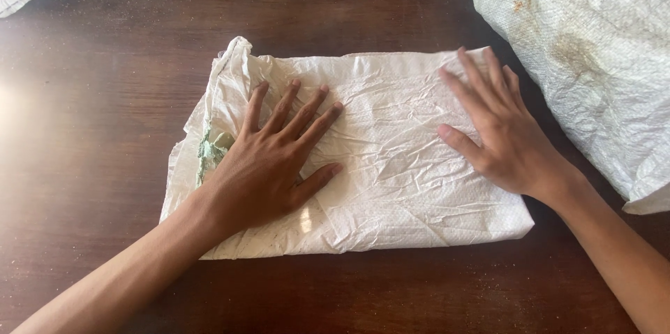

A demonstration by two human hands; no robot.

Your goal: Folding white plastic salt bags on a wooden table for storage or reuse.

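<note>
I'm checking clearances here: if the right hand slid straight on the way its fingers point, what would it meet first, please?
The right hand points up-left across the folded white sack; past its far edge lies only bare table, as far as visible.

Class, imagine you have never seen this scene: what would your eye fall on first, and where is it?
First, the two open hands pressed flat on a folded white woven sack in the middle of the dark wooden table: the left hand on its left half, the right hand near its right edge. Next, a larger stained white sack fills the upper right corner, and a greenish patch shows at the folded sack's left edge.
</note>
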